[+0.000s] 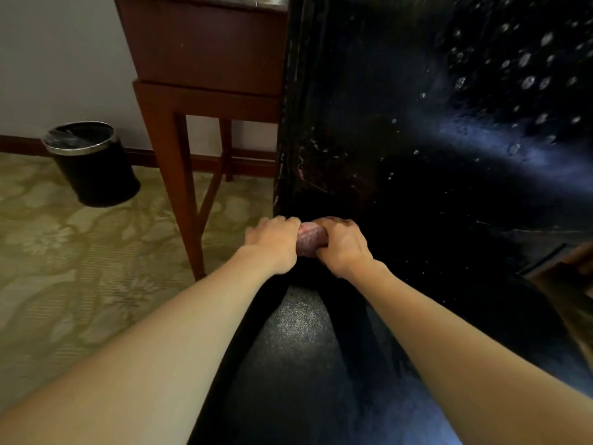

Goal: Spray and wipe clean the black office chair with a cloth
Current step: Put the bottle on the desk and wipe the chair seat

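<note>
Gripping the bunched pink cloth (310, 237) from both ends, the left hand (272, 240) and the right hand (344, 247) curl tight round it, low against the black chair backrest (401, 139), just above the seat (305, 364). Its long axis runs left to right. The spray droplets (526, 81) lie up and rightward, nearer the right hand.
</note>
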Demonstrator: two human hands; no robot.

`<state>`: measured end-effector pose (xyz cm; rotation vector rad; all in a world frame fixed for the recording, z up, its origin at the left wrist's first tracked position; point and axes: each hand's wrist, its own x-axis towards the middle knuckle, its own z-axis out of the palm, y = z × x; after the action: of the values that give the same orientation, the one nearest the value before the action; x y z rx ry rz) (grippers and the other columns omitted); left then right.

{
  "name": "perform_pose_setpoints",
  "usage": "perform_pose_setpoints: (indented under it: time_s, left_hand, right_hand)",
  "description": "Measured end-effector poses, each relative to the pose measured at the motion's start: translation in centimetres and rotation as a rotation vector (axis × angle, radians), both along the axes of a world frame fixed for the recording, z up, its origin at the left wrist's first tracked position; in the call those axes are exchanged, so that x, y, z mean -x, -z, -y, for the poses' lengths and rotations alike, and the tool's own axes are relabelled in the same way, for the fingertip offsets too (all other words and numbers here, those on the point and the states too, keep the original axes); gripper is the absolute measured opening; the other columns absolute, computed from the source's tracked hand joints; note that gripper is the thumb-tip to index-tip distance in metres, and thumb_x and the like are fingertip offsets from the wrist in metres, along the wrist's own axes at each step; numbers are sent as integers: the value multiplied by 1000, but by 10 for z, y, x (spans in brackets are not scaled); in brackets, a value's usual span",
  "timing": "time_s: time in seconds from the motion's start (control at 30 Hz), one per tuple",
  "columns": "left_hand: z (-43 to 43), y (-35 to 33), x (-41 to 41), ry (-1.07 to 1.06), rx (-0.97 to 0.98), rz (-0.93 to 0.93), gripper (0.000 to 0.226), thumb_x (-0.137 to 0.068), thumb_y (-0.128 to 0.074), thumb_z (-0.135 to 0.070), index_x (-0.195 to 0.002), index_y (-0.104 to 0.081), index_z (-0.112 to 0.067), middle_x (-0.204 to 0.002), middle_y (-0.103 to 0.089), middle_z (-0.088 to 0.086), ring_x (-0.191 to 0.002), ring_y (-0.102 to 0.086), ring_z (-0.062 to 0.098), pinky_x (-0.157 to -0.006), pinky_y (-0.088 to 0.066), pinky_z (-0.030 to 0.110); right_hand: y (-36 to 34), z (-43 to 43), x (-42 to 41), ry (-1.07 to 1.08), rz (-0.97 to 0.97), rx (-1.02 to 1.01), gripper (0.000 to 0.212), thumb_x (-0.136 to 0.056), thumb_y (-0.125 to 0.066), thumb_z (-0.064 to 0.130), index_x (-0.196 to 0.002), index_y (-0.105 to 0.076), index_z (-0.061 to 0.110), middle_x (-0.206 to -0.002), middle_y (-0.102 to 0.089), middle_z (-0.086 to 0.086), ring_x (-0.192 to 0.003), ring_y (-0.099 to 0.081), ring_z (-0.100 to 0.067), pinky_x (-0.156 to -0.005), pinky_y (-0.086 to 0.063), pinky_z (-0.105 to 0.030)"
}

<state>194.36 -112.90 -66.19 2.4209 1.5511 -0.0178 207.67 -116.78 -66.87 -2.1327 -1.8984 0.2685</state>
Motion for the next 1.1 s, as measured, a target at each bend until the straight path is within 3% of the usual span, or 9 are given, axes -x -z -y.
perform_pose_setpoints:
  time_s: [0.13,0.27,0.47,0.7,1.1]
  left_hand:
    - [-2,-2,-13,45,-4,-16,60,-84,-56,-8,-140,-36,-19,-137,-45,6,-127,-41,29,-102,-40,44]
    - [15,1,-13,55,-48,-38,68,-84,-60,-8,-144,-31,-18,-141,-41,7,-127,-40,30,-100,-39,43]
    - [67,0,2,90,-98,-61,72,-87,-55,-7,-149,-22,-21,-148,-34,2,-131,-35,28,-104,-34,41]
    - [167,-7,28,136,-70,-101,71,-88,-54,-3,-148,-24,-23,-150,-30,0,-135,-29,26,-108,-32,41]
    - [315,-22,47,132,-3,-108,66,-94,-48,-3,-150,-23,-26,-156,-22,-1,-142,-20,23,-115,-24,41]
  right_hand:
    - [-4,0,-14,47,-23,59,50,-84,-62,16,-132,-52,25,-127,-57,-8,-121,-47,-29,-101,-39,-31]
    - [-5,7,-15,84,-68,103,54,-81,-60,19,-131,-50,36,-121,-56,-10,-113,-52,-29,-88,-52,-35]
    - [-4,67,-4,68,-53,134,64,-84,-59,20,-143,-38,30,-137,-46,-10,-130,-36,-29,-103,-41,-33]
    - [-5,175,23,71,-61,232,64,-85,-60,30,-144,-35,24,-143,-39,-7,-132,-27,-29,-107,-36,-35]
    - [-17,327,45,44,-31,288,62,-89,-54,30,-146,-30,22,-150,-28,-5,-138,-18,-28,-115,-25,-36]
